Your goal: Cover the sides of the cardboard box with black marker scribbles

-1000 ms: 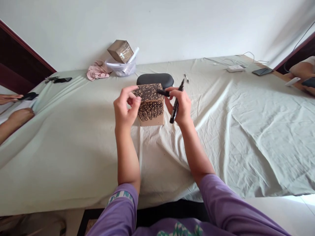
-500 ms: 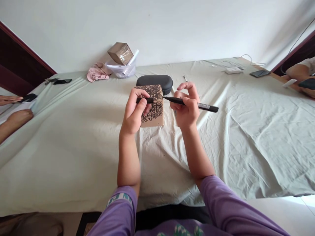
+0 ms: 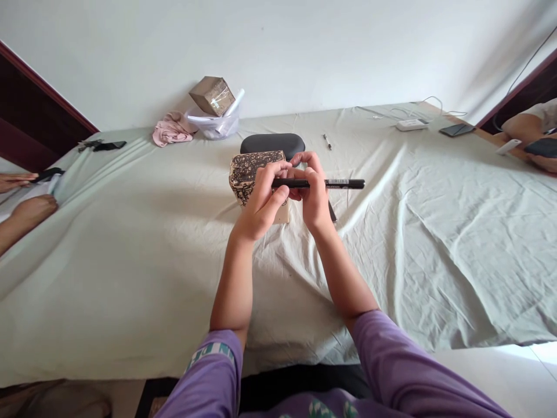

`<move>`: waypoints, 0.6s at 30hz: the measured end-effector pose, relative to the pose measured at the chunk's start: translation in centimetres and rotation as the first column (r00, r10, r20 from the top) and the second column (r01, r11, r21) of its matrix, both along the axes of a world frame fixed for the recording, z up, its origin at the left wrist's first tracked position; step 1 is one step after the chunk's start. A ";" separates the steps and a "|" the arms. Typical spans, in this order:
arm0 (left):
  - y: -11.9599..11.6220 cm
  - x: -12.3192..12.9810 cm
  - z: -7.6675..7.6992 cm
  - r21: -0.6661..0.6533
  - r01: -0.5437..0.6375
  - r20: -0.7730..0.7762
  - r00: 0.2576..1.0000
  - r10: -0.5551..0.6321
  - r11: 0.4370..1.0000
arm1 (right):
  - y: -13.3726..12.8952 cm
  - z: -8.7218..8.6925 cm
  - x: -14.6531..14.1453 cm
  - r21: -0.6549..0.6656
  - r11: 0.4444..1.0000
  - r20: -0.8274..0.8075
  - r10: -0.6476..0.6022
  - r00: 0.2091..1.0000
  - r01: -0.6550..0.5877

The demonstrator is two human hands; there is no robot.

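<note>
Well left of both hands and farther off, lying in a crumple: a pink cloth (image 3: 172, 129), just beside a clear bowl (image 3: 220, 128) topped by a brown box (image 3: 212, 96). Right behind the left hand (image 3: 260, 203), and partly hidden by it: a scribbled cardboard box (image 3: 256, 165), with a black case (image 3: 272, 143) beyond. With the left hand, pinching the left end of a black marker (image 3: 344, 184), roughly level between both hands; with the right hand (image 3: 315, 200), gripping its barrel. Cannot tell about any exposed tip, given the covering grip. If pushed or pulled crookedly, could slip and smear ink on skin or box; if pinched loosely, could drop and roll. Behind the right wrist, showing only as a dark narrow end (image 3: 333, 212): something unidentifiable, perhaps easily knocked. Beyond the right hand: 1 small pen (image 3: 327, 141).
</note>
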State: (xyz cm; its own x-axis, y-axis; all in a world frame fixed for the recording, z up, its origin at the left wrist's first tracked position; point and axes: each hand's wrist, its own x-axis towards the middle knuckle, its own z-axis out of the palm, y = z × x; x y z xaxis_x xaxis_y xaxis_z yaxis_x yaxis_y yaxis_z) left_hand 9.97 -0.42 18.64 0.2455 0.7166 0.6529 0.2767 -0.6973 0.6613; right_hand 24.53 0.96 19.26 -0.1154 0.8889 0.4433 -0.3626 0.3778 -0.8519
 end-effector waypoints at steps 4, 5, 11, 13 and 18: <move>1.1 -0.9 -0.4 0.073 -0.040 -0.067 0.997 0.045 0.996 | 1.6 -0.5 0.4 -0.039 0.996 -0.051 0.084 0.995 -0.086; 1.6 -1.7 -0.7 0.100 -0.085 -0.067 0.994 0.092 0.991 | 2.1 -0.7 0.7 -0.046 0.998 -0.054 0.046 0.997 -0.048; 7.1 -10.7 -5.8 0.019 -0.321 -0.010 0.947 0.322 0.947 | 5.7 -3.0 4.2 -0.016 0.978 0.166 -0.202 0.965 0.208; 8.8 -13.1 -8.5 -0.149 -0.224 0.033 0.972 0.231 0.963 | 6.9 -4.3 5.4 -0.083 0.977 0.293 -0.163 0.942 0.194; 10.8 -13.4 -13.6 -0.392 0.029 0.272 0.959 0.085 0.919 | 8.7 -7.1 6.5 -0.457 0.887 0.377 0.130 0.917 0.062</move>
